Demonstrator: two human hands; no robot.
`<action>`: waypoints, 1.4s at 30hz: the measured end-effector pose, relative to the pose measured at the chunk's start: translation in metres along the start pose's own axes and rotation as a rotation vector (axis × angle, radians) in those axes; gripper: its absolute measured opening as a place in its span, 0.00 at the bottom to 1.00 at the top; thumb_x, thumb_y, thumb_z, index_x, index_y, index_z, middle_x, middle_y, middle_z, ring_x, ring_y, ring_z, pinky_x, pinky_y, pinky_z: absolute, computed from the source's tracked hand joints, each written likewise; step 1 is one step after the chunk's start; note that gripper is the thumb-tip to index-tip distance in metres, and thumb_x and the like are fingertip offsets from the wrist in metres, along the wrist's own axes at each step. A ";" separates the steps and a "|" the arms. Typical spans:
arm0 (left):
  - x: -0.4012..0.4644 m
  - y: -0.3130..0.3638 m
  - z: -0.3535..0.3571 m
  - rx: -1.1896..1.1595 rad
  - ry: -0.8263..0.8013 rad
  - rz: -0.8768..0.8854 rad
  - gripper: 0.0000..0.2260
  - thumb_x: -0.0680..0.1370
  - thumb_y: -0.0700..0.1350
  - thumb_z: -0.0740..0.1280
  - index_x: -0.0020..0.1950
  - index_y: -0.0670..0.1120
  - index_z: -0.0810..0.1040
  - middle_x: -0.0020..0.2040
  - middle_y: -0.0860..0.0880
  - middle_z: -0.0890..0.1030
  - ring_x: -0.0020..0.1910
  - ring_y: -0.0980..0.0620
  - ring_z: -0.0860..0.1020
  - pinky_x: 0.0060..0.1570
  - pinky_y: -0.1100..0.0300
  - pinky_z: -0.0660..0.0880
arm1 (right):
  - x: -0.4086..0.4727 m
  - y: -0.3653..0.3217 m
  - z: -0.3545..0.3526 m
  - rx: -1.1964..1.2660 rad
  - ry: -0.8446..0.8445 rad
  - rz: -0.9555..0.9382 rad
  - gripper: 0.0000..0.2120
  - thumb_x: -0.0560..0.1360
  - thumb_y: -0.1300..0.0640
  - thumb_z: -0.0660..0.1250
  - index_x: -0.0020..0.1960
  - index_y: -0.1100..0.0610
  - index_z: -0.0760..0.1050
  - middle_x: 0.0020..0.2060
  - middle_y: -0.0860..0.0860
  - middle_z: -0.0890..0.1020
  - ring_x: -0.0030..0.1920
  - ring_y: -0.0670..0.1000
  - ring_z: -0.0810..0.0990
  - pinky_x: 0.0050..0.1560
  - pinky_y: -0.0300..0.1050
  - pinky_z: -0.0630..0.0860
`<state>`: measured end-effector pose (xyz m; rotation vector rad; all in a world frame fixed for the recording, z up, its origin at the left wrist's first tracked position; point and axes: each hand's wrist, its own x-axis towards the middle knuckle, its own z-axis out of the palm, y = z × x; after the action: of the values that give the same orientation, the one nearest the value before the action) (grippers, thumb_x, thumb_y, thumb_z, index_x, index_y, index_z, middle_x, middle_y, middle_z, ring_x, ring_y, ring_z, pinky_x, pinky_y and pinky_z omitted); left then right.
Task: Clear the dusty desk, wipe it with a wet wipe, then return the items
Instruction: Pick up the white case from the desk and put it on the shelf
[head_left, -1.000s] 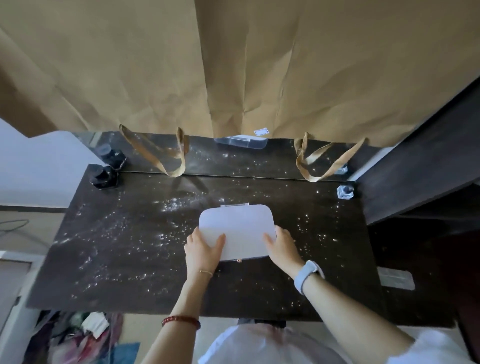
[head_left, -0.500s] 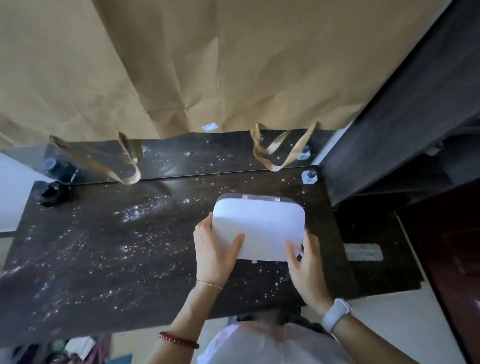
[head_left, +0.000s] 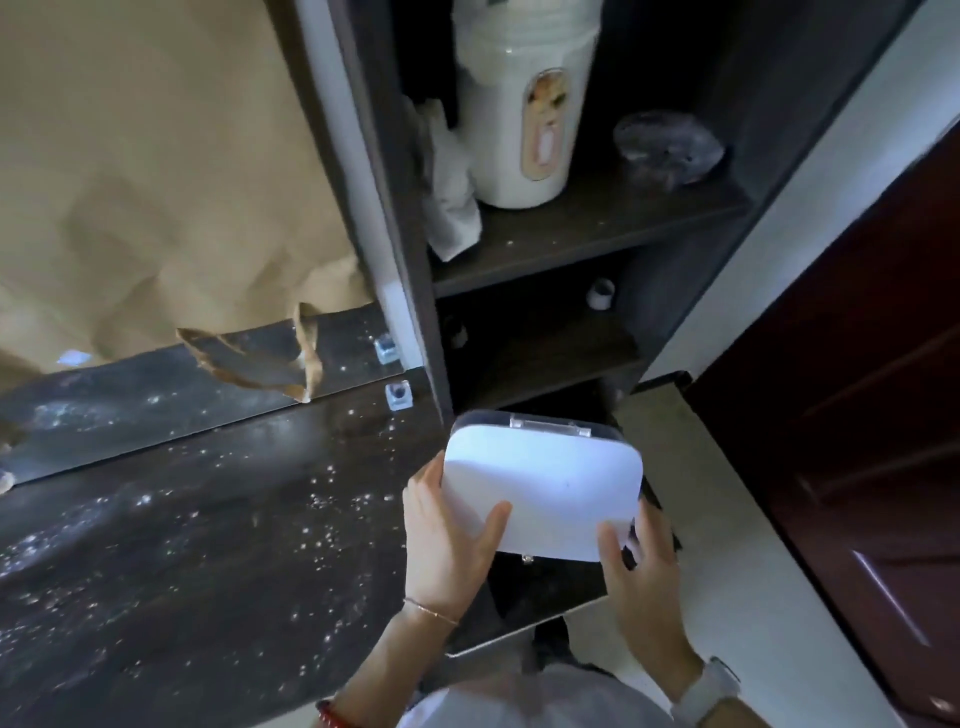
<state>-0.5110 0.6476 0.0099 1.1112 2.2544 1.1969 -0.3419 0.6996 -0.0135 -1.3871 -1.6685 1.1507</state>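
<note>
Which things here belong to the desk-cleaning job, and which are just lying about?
Part of the job:
white case, held in left hand and right hand
dusty desk

Just lying about:
white canister
crumpled cloth
brown paper

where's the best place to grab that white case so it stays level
By its two short ends, one hand from each side, as the left hand and right hand do now. The white case is wide, flat and rounded, with thumbs on top and fingers underneath.

the case (head_left: 543, 488) sits between the left hand (head_left: 447, 540) and right hand (head_left: 641, 577), over the bench's (head_left: 208, 571) right end; beyond the hands, a canister (head_left: 524, 104) stands on a shelf (head_left: 587, 218).
</note>
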 end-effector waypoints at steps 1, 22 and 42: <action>0.004 0.012 0.013 -0.006 -0.006 -0.012 0.36 0.65 0.60 0.67 0.66 0.40 0.64 0.56 0.51 0.66 0.55 0.54 0.64 0.57 0.53 0.67 | 0.013 0.002 -0.011 0.009 0.002 -0.035 0.19 0.77 0.54 0.61 0.66 0.44 0.62 0.59 0.40 0.70 0.59 0.36 0.70 0.59 0.33 0.70; 0.087 0.045 0.080 0.102 -0.004 -0.199 0.36 0.72 0.50 0.71 0.73 0.43 0.56 0.74 0.42 0.55 0.72 0.42 0.56 0.69 0.45 0.60 | 0.151 -0.001 -0.008 -0.245 -0.181 -0.350 0.30 0.75 0.60 0.66 0.72 0.61 0.58 0.73 0.61 0.54 0.73 0.53 0.51 0.66 0.44 0.60; 0.042 0.016 0.067 0.183 0.039 -0.025 0.25 0.76 0.52 0.54 0.69 0.42 0.64 0.69 0.41 0.65 0.68 0.43 0.64 0.66 0.56 0.59 | 0.147 -0.015 0.011 -0.719 -0.109 -0.616 0.27 0.69 0.68 0.66 0.68 0.63 0.66 0.68 0.62 0.68 0.70 0.62 0.63 0.68 0.63 0.55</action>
<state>-0.4887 0.7206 -0.0139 1.1299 2.4406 1.0270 -0.3876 0.8403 -0.0098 -1.0444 -2.4909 0.2749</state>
